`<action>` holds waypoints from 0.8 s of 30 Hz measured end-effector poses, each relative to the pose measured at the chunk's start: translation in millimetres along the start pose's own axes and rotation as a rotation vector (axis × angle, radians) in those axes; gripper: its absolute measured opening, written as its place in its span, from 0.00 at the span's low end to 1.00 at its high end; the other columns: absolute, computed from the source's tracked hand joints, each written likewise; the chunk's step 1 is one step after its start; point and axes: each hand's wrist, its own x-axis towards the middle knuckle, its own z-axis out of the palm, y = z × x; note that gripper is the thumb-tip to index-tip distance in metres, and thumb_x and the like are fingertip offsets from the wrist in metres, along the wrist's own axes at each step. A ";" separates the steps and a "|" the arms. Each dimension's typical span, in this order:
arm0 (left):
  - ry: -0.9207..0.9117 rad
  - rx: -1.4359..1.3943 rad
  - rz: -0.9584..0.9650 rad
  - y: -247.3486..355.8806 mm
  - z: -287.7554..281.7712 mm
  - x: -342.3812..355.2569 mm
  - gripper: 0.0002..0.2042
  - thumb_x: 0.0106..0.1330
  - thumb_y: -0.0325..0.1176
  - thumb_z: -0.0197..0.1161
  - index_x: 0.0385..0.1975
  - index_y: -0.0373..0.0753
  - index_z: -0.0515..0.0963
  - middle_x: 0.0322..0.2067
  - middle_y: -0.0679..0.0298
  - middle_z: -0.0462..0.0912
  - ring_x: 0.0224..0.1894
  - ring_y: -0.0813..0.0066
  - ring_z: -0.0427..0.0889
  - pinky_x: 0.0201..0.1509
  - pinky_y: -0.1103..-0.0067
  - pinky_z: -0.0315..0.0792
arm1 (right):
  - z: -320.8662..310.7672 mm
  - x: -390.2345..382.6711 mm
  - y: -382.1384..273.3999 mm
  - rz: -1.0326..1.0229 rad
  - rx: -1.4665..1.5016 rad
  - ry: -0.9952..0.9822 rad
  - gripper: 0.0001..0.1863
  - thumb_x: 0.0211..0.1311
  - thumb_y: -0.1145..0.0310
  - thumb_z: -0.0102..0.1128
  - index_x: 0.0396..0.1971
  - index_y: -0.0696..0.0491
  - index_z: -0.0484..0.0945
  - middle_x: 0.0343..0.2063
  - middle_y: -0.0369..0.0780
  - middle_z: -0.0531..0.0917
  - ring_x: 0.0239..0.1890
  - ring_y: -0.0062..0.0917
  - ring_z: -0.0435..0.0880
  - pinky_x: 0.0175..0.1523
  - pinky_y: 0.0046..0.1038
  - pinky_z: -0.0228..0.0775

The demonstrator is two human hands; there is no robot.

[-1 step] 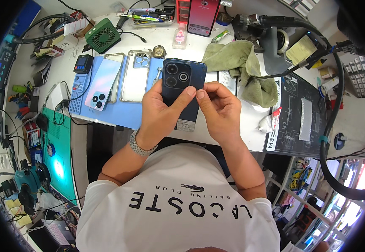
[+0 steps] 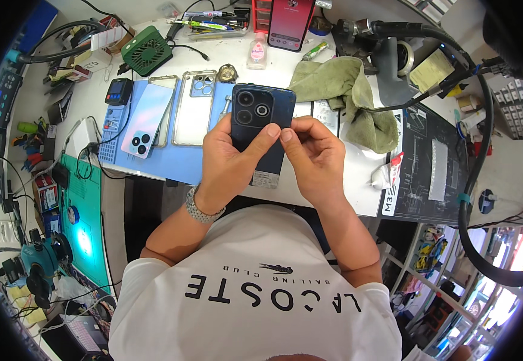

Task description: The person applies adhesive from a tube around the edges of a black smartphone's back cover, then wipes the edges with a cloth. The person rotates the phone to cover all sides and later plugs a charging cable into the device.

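Observation:
A dark blue smartphone [image 2: 273,157] is held over the table's front edge, its back and round camera lenses facing up. My left hand [image 2: 227,162] grips it by the left side, with the thumb lying across the back. At the right edge, the thumb and fingertips of my right hand [image 2: 315,157] are closed against the phone. Fingers beneath the phone are hidden. Left of my hands, a pale iridescent phone [image 2: 148,120] lies on a blue mat [image 2: 180,167]. A clear phone case [image 2: 194,117] rests beside it, with a second clear case partly under the pale phone.
A green cloth [image 2: 345,90] is bunched to the right, near a black mat [image 2: 415,180]. A red-screened phone [image 2: 290,24] stands at the back by a small bottle [image 2: 257,53]. A green fan [image 2: 147,51] sits back left. A thick black hose [image 2: 484,144] curves down the right side.

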 end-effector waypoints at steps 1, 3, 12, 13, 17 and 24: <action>-0.004 0.000 0.010 -1.4 -1.2 1.5 0.13 0.71 0.28 0.72 0.52 0.32 0.81 0.43 0.64 0.89 0.43 0.84 0.86 0.48 0.83 0.82 | 1.1 1.4 -0.7 0.003 0.016 -0.001 0.06 0.74 0.80 0.62 0.47 0.64 0.81 0.42 0.38 0.86 0.45 0.15 0.82 0.51 0.18 0.76; -0.010 -0.005 0.026 -4.2 -3.7 2.4 0.14 0.71 0.27 0.72 0.52 0.32 0.81 0.44 0.64 0.88 0.43 0.84 0.85 0.48 0.83 0.82 | 1.5 3.1 -4.3 0.037 0.017 -0.007 0.06 0.73 0.82 0.61 0.46 0.64 0.81 0.43 0.39 0.86 0.45 0.15 0.83 0.51 0.19 0.77; 0.000 -0.017 0.038 -10.4 -5.8 1.8 0.13 0.71 0.23 0.70 0.53 0.32 0.80 0.44 0.64 0.88 0.43 0.84 0.85 0.48 0.83 0.82 | 0.3 4.2 5.7 0.067 -0.027 0.042 0.05 0.71 0.82 0.63 0.43 0.62 0.81 0.39 0.36 0.85 0.41 0.13 0.81 0.47 0.18 0.75; -0.002 -0.030 0.031 -9.9 -6.0 1.7 0.13 0.70 0.23 0.69 0.53 0.32 0.80 0.44 0.64 0.88 0.43 0.84 0.85 0.48 0.83 0.82 | -2.2 4.6 5.5 0.075 -0.061 0.030 0.05 0.71 0.81 0.63 0.44 0.63 0.81 0.40 0.38 0.86 0.41 0.14 0.82 0.49 0.19 0.76; 0.001 -0.033 0.006 -7.8 -5.8 -2.2 0.11 0.73 0.23 0.66 0.53 0.31 0.80 0.46 0.64 0.87 0.45 0.84 0.84 0.51 0.83 0.80 | -2.6 6.0 3.5 0.053 -0.081 0.020 0.06 0.72 0.79 0.65 0.45 0.62 0.81 0.38 0.37 0.86 0.40 0.14 0.82 0.48 0.19 0.75; -0.039 -0.185 -0.017 -6.7 -13.1 -1.3 0.13 0.83 0.33 0.49 0.49 0.33 0.79 0.43 0.66 0.85 0.45 0.85 0.80 0.51 0.82 0.75 | -0.3 4.9 6.4 0.074 -0.077 0.099 0.06 0.74 0.76 0.64 0.45 0.62 0.81 0.35 0.35 0.86 0.36 0.11 0.80 0.41 0.17 0.73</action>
